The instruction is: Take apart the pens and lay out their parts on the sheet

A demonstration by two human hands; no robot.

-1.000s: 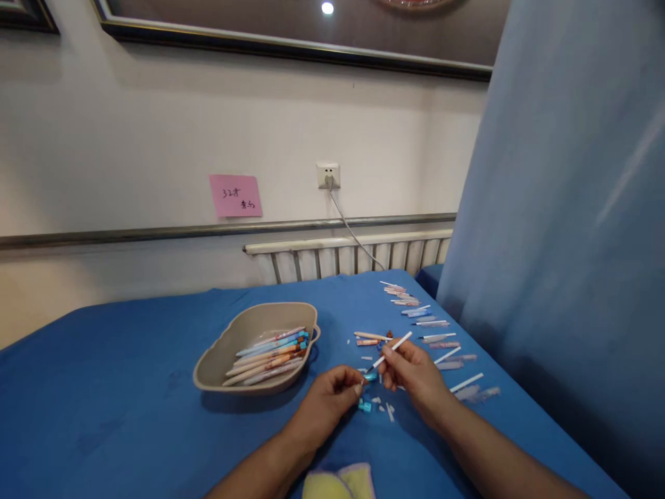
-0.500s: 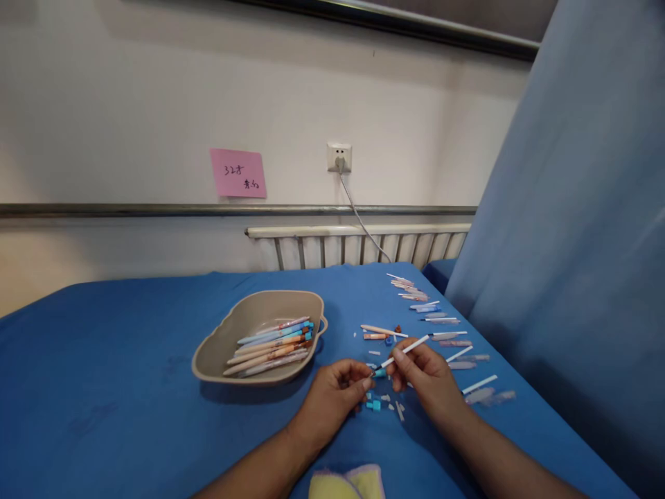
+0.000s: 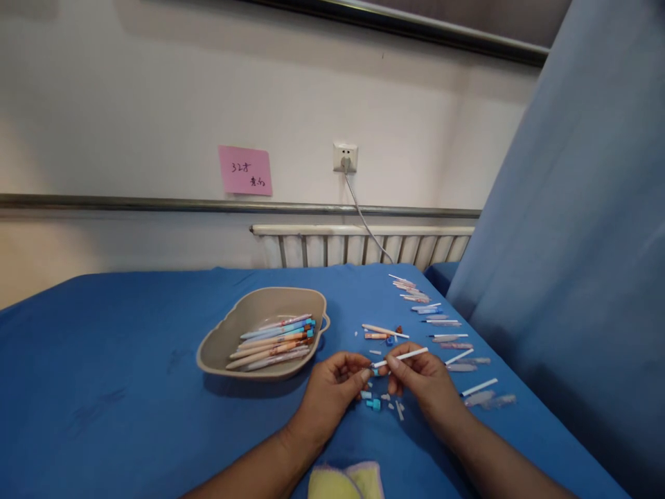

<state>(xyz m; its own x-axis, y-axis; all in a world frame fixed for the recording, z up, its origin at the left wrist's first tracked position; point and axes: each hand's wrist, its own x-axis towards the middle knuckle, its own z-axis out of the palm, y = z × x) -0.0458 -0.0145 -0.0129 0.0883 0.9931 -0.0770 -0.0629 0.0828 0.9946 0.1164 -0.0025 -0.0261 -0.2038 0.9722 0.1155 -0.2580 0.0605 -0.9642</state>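
Note:
My right hand pinches a white pen refill between thumb and fingers, its tail pointing up to the right. The refill's tip reaches my left hand, whose thumb and fingertips are closed on a small dark spring around that tip. Below the hands lie a turquoise pen part and several small white pieces. Just beyond them are an orange pen barrel and a peach-coloured pen barrel with a thin white refill.
A beige basin with several assembled pens stands to the left. Sorted groups of barrels and refills run along the table's right side. A yellow cloth lies at the front edge. A blue curtain hangs at the right.
The refill has tipped flatter, its tail end lower, and its tip has come against the spring at my left fingertips. My right hand has shifted slightly down and left.

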